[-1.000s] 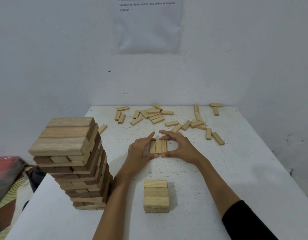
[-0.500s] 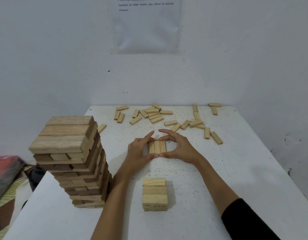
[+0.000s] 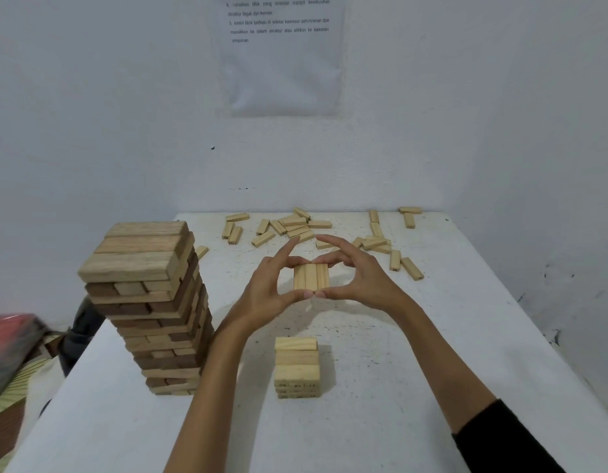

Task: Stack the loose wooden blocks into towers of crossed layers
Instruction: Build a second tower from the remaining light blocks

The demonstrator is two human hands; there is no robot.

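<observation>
At frame centre the left hand (image 3: pixel 265 288) and the right hand (image 3: pixel 360 281) pinch a row of three blocks (image 3: pixel 311 276) between them, long axes pointing up-frame. The small tower (image 3: pixel 297 368) stands straight below in the frame, its top layer lying left-right and about equally near to both hands.

Three pale wooden blocks (image 3: pixel 311 276) side by side, long sides touching, flat like a little raft; held up above the white table (image 3: pixel 449 336) between the left hand (image 3: pixel 268 288) and the right hand (image 3: pixel 360 281), fingertips at the near and far ends.

Small tower (image 3: pixel 297 368) of the same pale blocks just in front, standing straight, only a few layers high; top layer lying left to right.

Tall tower (image 3: pixel 149 302) on the left side, made of bigger blocks, light brown and dark brown mixed; crossed layers, some a bit crooked; three long blocks on top.

Loose blocks (image 3: pixel 295 227) scattered flat at the far end, pointing all ways, a few piled together.
</observation>
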